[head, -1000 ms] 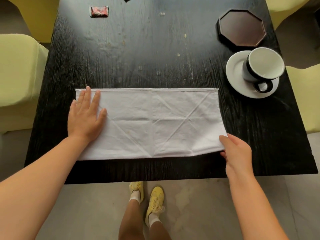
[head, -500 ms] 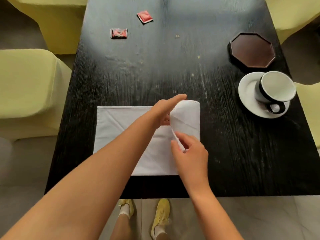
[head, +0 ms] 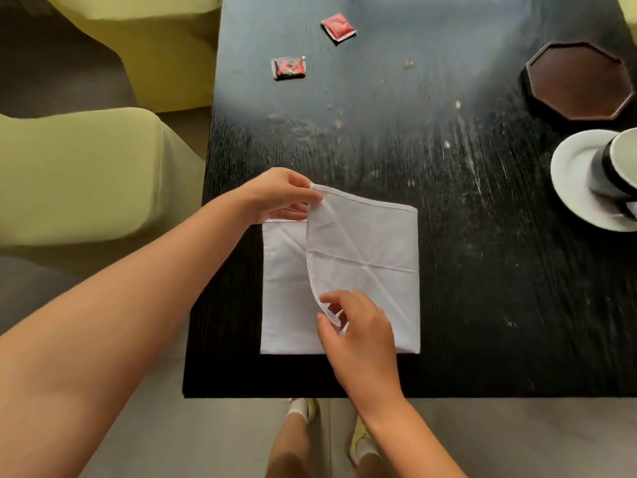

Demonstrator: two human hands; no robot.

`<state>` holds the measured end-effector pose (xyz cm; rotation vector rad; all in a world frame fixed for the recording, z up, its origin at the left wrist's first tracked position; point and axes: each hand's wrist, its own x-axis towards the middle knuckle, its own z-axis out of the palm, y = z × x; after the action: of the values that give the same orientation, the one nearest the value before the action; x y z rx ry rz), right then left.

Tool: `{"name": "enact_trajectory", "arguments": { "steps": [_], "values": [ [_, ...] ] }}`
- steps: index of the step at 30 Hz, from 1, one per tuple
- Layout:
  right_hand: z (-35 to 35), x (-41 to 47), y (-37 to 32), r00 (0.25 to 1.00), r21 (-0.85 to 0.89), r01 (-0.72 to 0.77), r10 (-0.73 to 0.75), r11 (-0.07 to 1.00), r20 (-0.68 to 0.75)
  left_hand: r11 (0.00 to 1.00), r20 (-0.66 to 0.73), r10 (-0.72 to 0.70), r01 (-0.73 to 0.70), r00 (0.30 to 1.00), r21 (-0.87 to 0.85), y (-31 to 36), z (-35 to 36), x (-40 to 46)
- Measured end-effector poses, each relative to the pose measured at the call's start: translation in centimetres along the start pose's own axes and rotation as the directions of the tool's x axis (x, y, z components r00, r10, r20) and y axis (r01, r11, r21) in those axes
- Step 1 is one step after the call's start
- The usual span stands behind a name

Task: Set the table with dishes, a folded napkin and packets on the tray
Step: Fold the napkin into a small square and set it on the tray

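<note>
A white cloth napkin (head: 372, 257) lies near the front edge of the black table (head: 465, 305), its right half folded over toward the left. My left hand (head: 275, 196) pinches the far corner of that top layer. My right hand (head: 358, 326) pinches the near corner of the same layer, whose free edge is still lifted off the cloth below. Two red packets lie at the far side: one (head: 289, 67) nearer and one (head: 338, 27) farther back. A dark octagonal tray (head: 579, 81) sits at the far right. In front of it stands a white saucer (head: 575, 181) with a black-and-white cup (head: 620, 163).
Yellow-green upholstered chairs stand to the left of the table, one (head: 79, 174) beside my left arm and one (head: 144, 39) farther back. My legs and yellow shoes (head: 358, 443) show below the table's front edge, over a grey floor.
The napkin went from a long strip to a half-length shape: my right hand carried its right end over to the left, and my left hand now holds the far corner of that layer.
</note>
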<state>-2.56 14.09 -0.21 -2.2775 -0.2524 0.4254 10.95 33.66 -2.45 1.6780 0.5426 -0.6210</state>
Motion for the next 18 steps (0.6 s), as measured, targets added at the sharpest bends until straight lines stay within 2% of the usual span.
{"name": "enact_trajectory", "arguments": {
  "steps": [3,5,12,18],
  "values": [
    [2.5,-0.2,-0.8,0.999,-0.05,-0.003,0.004,0.999,0.033,0.991,-0.084,-0.021,0.032,0.996,0.133,-1.7,-2.4,-0.5],
    [3.8,-0.2,-1.1,0.999,-0.093,-0.014,0.017,0.996,0.035,0.986,-0.123,-0.009,0.029,0.992,0.163,-2.9,-3.4,-0.8],
    [6.5,-0.3,-1.4,0.999,-0.259,-0.03,0.032,0.965,0.006,0.94,-0.164,0.066,-0.006,0.984,0.34,-5.5,-4.8,-0.6],
    [7.8,-0.6,-1.0,0.993,-0.433,0.113,-0.114,0.895,0.023,0.865,-0.228,0.196,-0.059,0.954,0.498,-6.0,-4.4,-0.3]
  ]
}}
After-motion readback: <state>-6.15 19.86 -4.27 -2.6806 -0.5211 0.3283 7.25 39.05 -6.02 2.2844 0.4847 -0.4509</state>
